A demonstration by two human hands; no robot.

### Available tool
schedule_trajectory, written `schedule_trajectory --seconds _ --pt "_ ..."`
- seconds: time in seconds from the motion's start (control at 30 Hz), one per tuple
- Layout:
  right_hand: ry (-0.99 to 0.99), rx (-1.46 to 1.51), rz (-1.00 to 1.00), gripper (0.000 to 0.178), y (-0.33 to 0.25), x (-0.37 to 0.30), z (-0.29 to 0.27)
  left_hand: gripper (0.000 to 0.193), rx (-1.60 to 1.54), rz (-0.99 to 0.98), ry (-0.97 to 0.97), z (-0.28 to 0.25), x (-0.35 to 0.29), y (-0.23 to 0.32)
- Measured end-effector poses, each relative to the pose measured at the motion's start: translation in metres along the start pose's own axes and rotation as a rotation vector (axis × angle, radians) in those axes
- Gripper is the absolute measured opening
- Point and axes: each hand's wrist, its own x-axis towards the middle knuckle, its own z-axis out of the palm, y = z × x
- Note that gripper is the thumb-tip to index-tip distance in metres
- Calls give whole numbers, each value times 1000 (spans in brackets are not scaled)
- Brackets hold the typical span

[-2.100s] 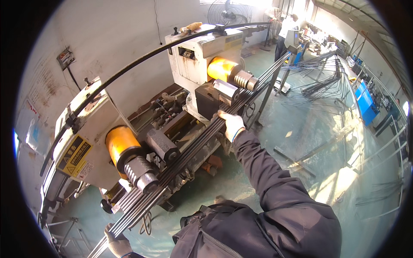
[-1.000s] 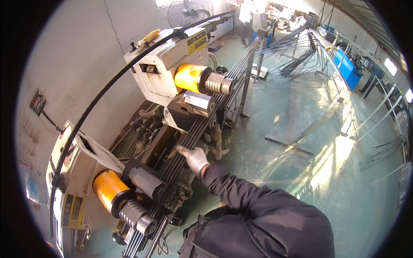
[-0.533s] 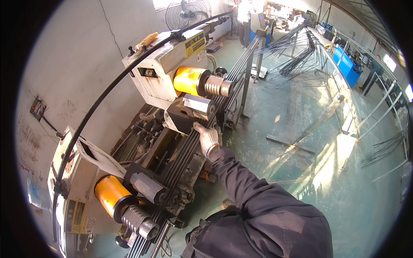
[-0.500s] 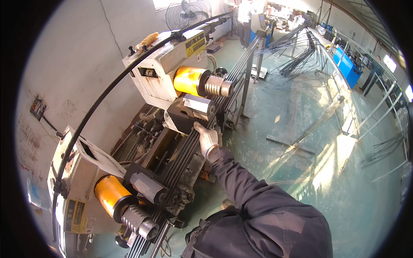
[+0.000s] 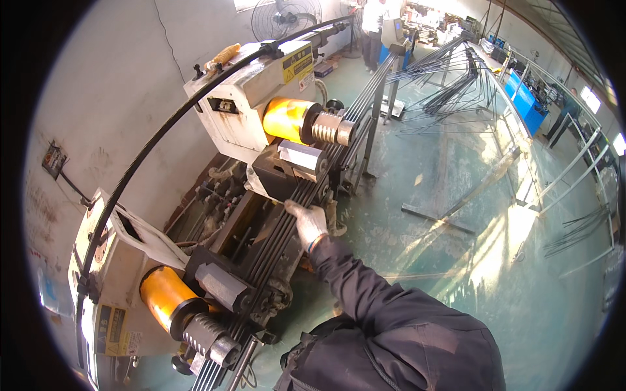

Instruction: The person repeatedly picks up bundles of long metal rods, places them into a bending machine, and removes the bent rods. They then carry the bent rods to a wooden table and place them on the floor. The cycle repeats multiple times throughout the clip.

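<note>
My right hand (image 5: 309, 225), in a pale work glove, is at the middle of a row of long dark metal rods (image 5: 271, 240). Its thumb and fingers close over the rods' near side; the undersides of the fingers are hidden. The rods lie side by side through a bending machine. Just beyond the hand stands the far machine head (image 5: 244, 111), with a yellow cylinder (image 5: 287, 120) and a grey steel block (image 5: 301, 159). Nearer is a second head (image 5: 120, 280) with an orange cylinder (image 5: 166, 296). My left hand is out of view.
A black corrugated hose (image 5: 153, 140) arches over both machine heads. Bent rods (image 5: 450, 94) rest on a frame at the back. A flat bar (image 5: 437, 219) lies on the green floor. Two people stand farther off, one near a fan (image 5: 285, 19), one beside a blue cabinet (image 5: 527, 104).
My right hand has slid back toward me along the rods, away from the far steel block. The view has shifted slightly; the machine heads look unchanged.
</note>
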Motion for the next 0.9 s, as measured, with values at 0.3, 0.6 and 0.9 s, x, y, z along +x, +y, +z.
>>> schedule_trajectory --seconds 0.3,0.6,0.9 --pt "230 -183 67 69 -1 3 11 39 361 295 452 56 -8 -35" --pt "58 212 44 30 -10 22 5 34 -112 -80 -34 79 -22 -29" --pt "136 -193 -75 62 -13 32 -11 45 609 288 257 82 -21 -53"
